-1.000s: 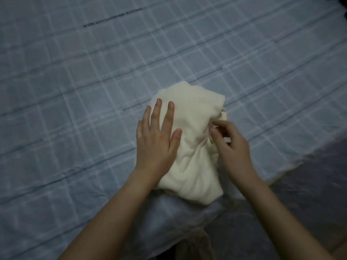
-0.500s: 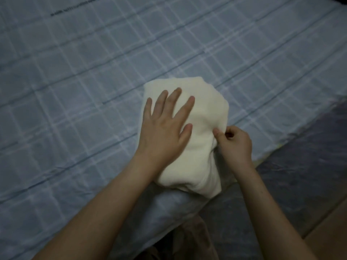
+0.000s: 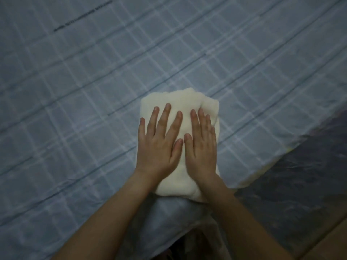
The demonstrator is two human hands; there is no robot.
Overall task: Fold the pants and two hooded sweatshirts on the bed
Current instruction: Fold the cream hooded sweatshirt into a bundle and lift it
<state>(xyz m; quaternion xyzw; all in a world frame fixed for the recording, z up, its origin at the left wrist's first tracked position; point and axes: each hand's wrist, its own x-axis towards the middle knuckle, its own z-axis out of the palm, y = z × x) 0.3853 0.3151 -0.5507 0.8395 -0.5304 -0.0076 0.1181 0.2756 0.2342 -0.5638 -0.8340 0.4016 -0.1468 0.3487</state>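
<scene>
Near the front edge of the blue checked bed (image 3: 93, 91) lies a cream, thick, soft folded bundle of clothing (image 3: 187, 98), its long axis running straight away from the person. Directly on top, the left hand (image 3: 159, 145) and right hand (image 3: 201, 147) press flat side by side, equally near. Neither grip is closed, and the fingers are straight. Which garment it is cannot be told.

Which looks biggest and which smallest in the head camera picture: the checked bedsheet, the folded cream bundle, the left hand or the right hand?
1. checked bedsheet
2. folded cream bundle
3. left hand and right hand: about alike. The left only looks wider because its fingers are spread, so I won't rank them.
</scene>
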